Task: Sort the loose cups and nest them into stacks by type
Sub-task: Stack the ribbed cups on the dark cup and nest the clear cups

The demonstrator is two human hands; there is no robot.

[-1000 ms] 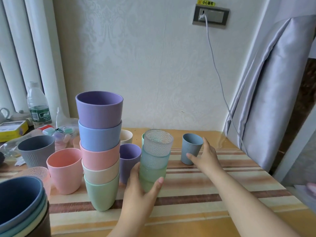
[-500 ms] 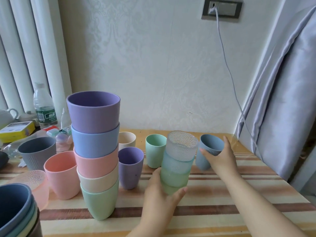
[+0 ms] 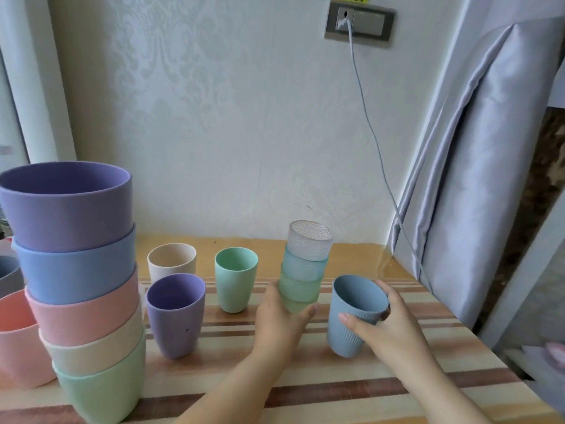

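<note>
From the head camera, the left hand [image 3: 279, 319] was curled round the base of a stack of translucent textured cups [image 3: 304, 267], which stood upright on the striped table [image 3: 305, 393] near its middle. The stack ran from a greenish cup at the bottom through bluish ones to a clear cup on top. Just to its right, the right hand [image 3: 388, 328] gripped a blue ribbed cup [image 3: 354, 313], thumb across the front and fingers wrapped behind the rim; the cup leaned to the left, and whether its base touched the table could not be told. Left of the translucent stack stood a mint cup [image 3: 235, 283], a purple cup [image 3: 175, 313] and, behind that one, a beige cup [image 3: 171, 261], all loose and upright. At the far left rose a tall stack of wide cups [image 3: 79, 286], purple on top, then blue, pink, cream and green, with a pink cup [image 3: 15, 338] beside it at the frame's edge.
</note>
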